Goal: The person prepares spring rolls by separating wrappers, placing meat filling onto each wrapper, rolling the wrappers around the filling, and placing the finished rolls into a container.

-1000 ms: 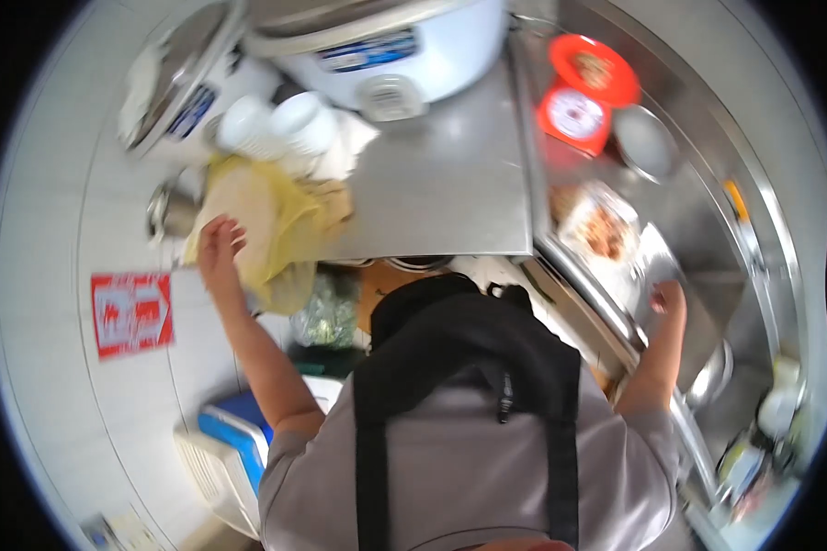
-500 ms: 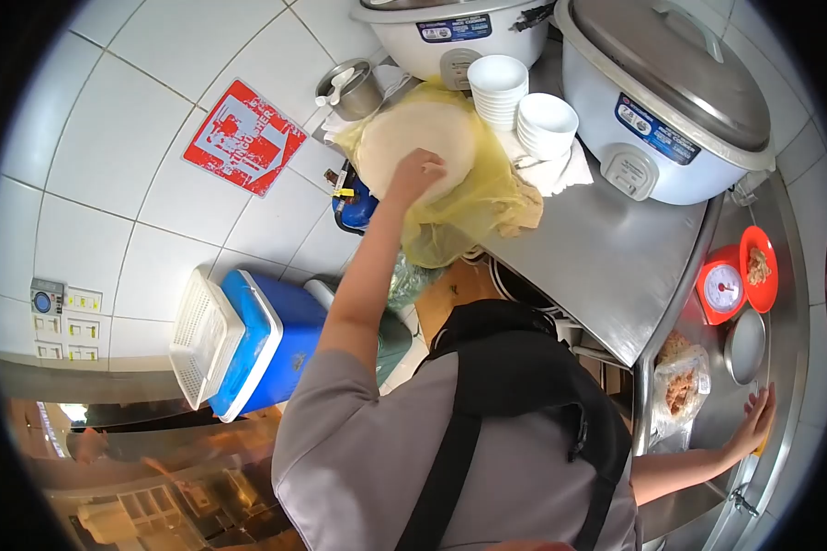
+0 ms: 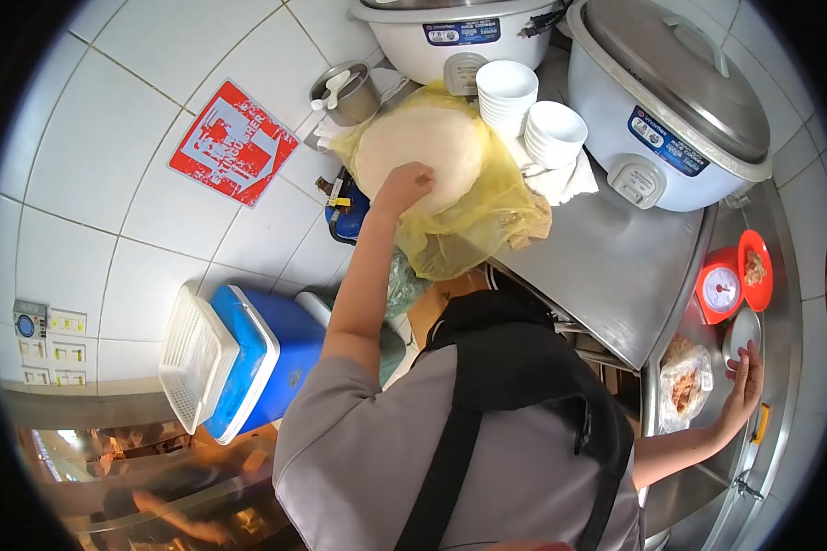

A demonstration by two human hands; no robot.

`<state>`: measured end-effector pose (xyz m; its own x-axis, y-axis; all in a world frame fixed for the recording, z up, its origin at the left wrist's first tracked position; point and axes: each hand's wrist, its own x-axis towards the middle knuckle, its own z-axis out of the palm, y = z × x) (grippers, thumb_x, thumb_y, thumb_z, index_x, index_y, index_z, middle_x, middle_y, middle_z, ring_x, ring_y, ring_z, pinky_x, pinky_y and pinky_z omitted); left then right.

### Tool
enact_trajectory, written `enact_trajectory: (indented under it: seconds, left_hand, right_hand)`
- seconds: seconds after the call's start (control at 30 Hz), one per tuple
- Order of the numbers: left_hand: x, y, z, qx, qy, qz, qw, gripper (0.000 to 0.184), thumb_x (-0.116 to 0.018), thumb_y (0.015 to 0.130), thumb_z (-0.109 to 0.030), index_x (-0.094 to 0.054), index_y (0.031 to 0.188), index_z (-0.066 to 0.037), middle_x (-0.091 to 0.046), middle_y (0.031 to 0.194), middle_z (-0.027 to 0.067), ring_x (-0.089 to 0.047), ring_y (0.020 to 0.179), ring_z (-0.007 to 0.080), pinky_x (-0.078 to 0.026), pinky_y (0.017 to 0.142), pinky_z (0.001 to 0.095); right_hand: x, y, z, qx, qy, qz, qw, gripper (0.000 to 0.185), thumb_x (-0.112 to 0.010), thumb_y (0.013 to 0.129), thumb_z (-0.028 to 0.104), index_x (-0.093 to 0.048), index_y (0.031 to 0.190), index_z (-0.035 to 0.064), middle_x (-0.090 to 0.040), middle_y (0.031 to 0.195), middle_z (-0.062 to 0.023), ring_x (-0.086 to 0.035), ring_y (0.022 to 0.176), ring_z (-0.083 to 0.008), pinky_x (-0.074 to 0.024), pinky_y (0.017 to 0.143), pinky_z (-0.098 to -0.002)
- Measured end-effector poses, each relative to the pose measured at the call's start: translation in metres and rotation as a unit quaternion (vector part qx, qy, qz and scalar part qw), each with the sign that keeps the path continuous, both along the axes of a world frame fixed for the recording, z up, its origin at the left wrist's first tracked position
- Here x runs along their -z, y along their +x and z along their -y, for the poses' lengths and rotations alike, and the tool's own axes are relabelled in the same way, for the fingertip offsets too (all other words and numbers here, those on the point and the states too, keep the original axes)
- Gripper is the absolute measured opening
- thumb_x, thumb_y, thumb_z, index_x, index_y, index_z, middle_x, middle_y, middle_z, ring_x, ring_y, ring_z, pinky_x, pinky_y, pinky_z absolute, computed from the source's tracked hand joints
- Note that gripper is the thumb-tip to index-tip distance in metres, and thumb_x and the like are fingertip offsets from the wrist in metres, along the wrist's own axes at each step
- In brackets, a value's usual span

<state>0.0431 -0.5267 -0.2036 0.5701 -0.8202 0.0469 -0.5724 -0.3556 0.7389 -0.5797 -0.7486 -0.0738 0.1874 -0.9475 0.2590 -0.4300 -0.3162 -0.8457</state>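
Note:
A large pale round sheet or stack of thin wrappers (image 3: 441, 138) lies on a yellow plastic bag (image 3: 469, 230). My left hand (image 3: 406, 186) rests over its near-left part, fingers curled in and closed. Whatever is between those fingertips is hidden. Over on the right, my right hand (image 3: 746, 390) is open with its fingers apart, by the near edge of a round grey metal plate (image 3: 741, 332) and partly overlapping it. Left of that hand lies a clear plastic bag of orange-brown food (image 3: 685, 390).
Two large rice cookers (image 3: 675, 101) stand at the back. White bowls (image 3: 555, 134) are stacked on a cloth. A metal pot (image 3: 354, 96) holds white spoons. A red scale (image 3: 721, 285) and red dish (image 3: 755, 271) sit at right; a blue cooler (image 3: 276, 354) stands at left.
My right hand has moved up from the ledge to the metal plate, uncovering a yellow-handled object. My left hand stays closed over the pale round, shifted slightly left and down.

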Motion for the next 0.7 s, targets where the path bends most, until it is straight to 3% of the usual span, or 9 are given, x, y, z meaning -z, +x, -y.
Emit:
enact_trajectory:
  seconds: [0.07,0.17,0.27,0.4,0.47,0.5,0.57,0.63,0.7]
  left_hand:
    - [0.009,0.01,0.002,-0.027,-0.014,-0.071,0.997,0.018,-0.067,0.074,-0.011,-0.065,0.089,-0.002,-0.06,0.105,0.0089,-0.059,0.097,0.0233,-0.048,0.087,0.0345]
    - [-0.019,0.003,0.002,0.058,0.078,0.032,0.995,0.018,-0.069,0.072,-0.012,-0.065,0.088,-0.003,-0.06,0.103,0.0087,-0.059,0.093,0.0221,-0.048,0.083,0.0335]
    - [-0.005,0.008,-0.002,0.159,0.023,0.207,0.965,0.018,-0.07,0.071,-0.012,-0.065,0.087,-0.004,-0.059,0.102,0.0092,-0.058,0.091,0.0204,-0.047,0.081,0.0329]
    - [-0.003,0.018,-0.002,0.107,-0.025,0.057,0.992,0.016,-0.069,0.075,-0.015,-0.066,0.085,-0.004,-0.064,0.089,0.0059,-0.061,0.082,0.0181,-0.048,0.075,0.0287]
    - [0.002,0.024,-0.003,0.061,-0.043,-0.092,0.993,0.014,-0.069,0.078,-0.015,-0.066,0.085,-0.003,-0.066,0.087,0.0044,-0.062,0.081,0.0149,-0.048,0.073,0.0275]
    - [-0.004,0.023,-0.001,0.052,-0.018,-0.092,0.994,0.015,-0.069,0.079,-0.015,-0.065,0.086,-0.003,-0.066,0.086,0.0039,-0.062,0.08,0.0136,-0.048,0.073,0.0269]
    - [-0.025,0.018,0.002,0.032,0.034,-0.089,0.995,0.016,-0.068,0.081,-0.015,-0.065,0.088,-0.002,-0.067,0.085,0.0031,-0.061,0.079,0.0109,-0.048,0.072,0.0257]
    - [-0.02,0.023,0.003,0.029,0.003,-0.118,0.993,0.016,-0.068,0.08,-0.014,-0.065,0.09,-0.002,-0.066,0.085,0.0029,-0.061,0.079,0.0102,-0.047,0.072,0.0254]
    - [-0.017,0.028,0.004,0.027,-0.025,-0.141,0.989,0.016,-0.067,0.081,-0.013,-0.064,0.093,-0.003,-0.066,0.085,0.0022,-0.059,0.078,0.0091,-0.047,0.071,0.0245]
  right_hand:
    - [-0.003,0.005,-0.003,-0.005,0.004,0.0,1.0,0.033,-0.051,0.095,0.021,-0.057,0.122,0.0026,-0.063,0.102,-0.0069,-0.054,0.079,-0.0082,-0.043,0.071,-0.0221]
    - [-0.004,0.011,-0.005,-0.024,0.002,-0.001,1.0,0.033,-0.051,0.095,0.021,-0.057,0.121,0.0014,-0.063,0.102,-0.007,-0.055,0.079,-0.0086,-0.043,0.071,-0.0227]
    - [-0.005,0.023,-0.007,-0.053,0.01,0.016,0.998,0.032,-0.052,0.094,0.019,-0.058,0.119,0.0,-0.063,0.102,-0.0066,-0.056,0.08,-0.0096,-0.0431,0.071,-0.0233]
    - [-0.021,0.092,-0.013,-0.089,0.046,0.063,0.993,0.028,-0.055,0.092,0.018,-0.062,0.112,-0.0004,-0.064,0.097,-0.0045,-0.058,0.082,-0.0111,-0.0441,0.071,-0.0235]
    - [-0.024,0.155,-0.015,-0.207,0.079,0.064,0.973,0.025,-0.056,0.091,0.016,-0.063,0.109,-0.0001,-0.063,0.098,-0.0036,-0.057,0.082,-0.0094,-0.0443,0.071,-0.022]
    - [-0.026,0.193,-0.018,-0.285,0.082,0.037,0.954,0.024,-0.057,0.091,0.017,-0.064,0.108,0.0033,-0.063,0.098,-0.0024,-0.057,0.084,-0.0085,-0.0445,0.071,-0.0224]
    - [-0.014,0.279,-0.03,-0.379,-0.054,0.01,0.924,0.02,-0.058,0.09,0.019,-0.067,0.103,0.0056,-0.063,0.096,-0.0055,-0.059,0.086,-0.0151,-0.0465,0.072,-0.0275]
    - [0.015,0.359,-0.045,-0.462,-0.012,0.02,0.887,0.018,-0.059,0.086,0.015,-0.066,0.098,0.0037,-0.063,0.096,-0.0114,-0.06,0.087,-0.0256,-0.0476,0.078,-0.0333]
    - [0.04,0.422,-0.061,-0.516,-0.133,-0.092,0.841,0.017,-0.057,0.083,0.008,-0.067,0.097,0.0062,-0.063,0.097,-0.0136,-0.059,0.092,-0.0294,-0.0478,0.081,-0.0357]
